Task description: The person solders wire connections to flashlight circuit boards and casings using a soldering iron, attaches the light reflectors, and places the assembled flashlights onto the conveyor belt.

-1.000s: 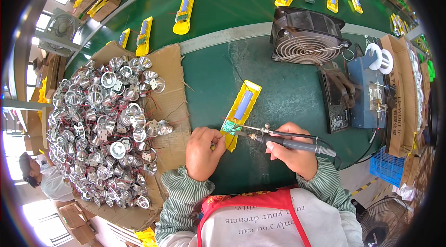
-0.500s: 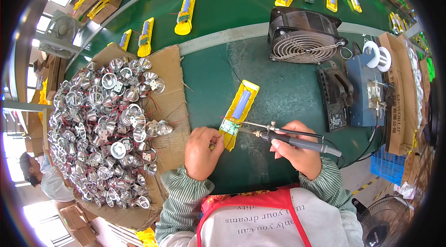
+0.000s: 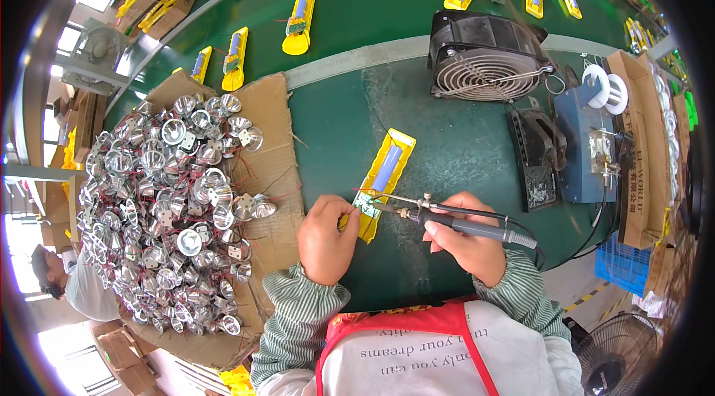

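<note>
Right hand gripping soldering iron, left hand steadying yellow housing

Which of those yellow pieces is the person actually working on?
The yellow piece lying alone near the left hand, touched by the soldering iron; the others sit farther away.

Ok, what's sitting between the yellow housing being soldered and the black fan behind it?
Nothing: in the head view, only bare green mat separates the yellow housing from the black fan. The soldering iron stays on the near side.
</note>
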A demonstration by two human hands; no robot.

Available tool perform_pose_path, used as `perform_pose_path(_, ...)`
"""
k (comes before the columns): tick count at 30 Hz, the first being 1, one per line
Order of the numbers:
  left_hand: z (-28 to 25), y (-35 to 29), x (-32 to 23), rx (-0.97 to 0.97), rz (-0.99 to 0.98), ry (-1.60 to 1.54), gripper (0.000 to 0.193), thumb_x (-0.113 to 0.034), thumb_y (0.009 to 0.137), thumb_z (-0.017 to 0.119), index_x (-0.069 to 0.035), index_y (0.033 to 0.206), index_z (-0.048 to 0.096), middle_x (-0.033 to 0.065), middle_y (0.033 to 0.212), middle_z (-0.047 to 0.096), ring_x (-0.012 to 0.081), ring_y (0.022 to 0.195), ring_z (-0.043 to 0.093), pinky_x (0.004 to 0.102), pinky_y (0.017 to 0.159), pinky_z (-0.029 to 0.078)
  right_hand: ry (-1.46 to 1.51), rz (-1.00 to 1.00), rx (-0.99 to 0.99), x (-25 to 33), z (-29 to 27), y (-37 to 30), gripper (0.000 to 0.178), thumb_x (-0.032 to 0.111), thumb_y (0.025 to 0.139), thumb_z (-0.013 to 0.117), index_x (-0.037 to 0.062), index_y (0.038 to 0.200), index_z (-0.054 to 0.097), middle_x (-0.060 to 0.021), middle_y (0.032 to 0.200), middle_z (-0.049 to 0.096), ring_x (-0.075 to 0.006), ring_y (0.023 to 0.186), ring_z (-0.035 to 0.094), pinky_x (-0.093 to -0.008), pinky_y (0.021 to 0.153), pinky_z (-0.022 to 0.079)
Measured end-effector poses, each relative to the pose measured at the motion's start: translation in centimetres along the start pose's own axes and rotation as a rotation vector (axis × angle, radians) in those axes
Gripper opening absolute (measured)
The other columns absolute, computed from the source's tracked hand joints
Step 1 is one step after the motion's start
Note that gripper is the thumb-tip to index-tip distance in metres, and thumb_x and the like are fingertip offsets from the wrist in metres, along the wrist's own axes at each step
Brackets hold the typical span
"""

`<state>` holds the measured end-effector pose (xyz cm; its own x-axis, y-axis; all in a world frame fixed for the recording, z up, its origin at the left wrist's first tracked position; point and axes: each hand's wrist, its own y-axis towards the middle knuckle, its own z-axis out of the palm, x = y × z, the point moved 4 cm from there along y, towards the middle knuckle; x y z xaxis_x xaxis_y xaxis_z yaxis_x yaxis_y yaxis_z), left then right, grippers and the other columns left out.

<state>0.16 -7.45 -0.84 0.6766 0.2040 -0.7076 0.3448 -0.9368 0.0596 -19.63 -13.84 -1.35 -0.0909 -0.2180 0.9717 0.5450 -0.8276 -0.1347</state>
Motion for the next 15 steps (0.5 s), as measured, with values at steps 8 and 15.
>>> perform_pose_path(8,0.04,0.11,-0.19,0.014,0.030,0.027,0.007,-0.006,0.076,0.062,-0.001,0.076,0.057,0.0118,0.083,0.058,0.0304,0.071,0.057,0.0370,0.062,0.046,0.001,0.024,0.018,-0.08,0.26,0.34,0.015,-0.002,0.080,0.060,-0.0036,0.091,0.049,-0.0129,0.075,0.061,-0.0130,0.060,0.061,-0.0239,0.052,0.050)
perform_pose_path(15,0.17,0.13,-0.04,0.022,0.021,0.026,0.007,-0.006,0.076,0.062,-0.001,0.076,0.057,0.0120,0.083,0.057,0.0304,0.072,0.057,0.0369,0.062,0.046,-0.019,0.051,0.016,-0.06,0.26,0.37,0.015,-0.001,0.080,0.060,-0.0042,0.090,0.049,-0.0134,0.073,0.062,-0.0134,0.060,0.060,-0.0242,0.051,0.050)
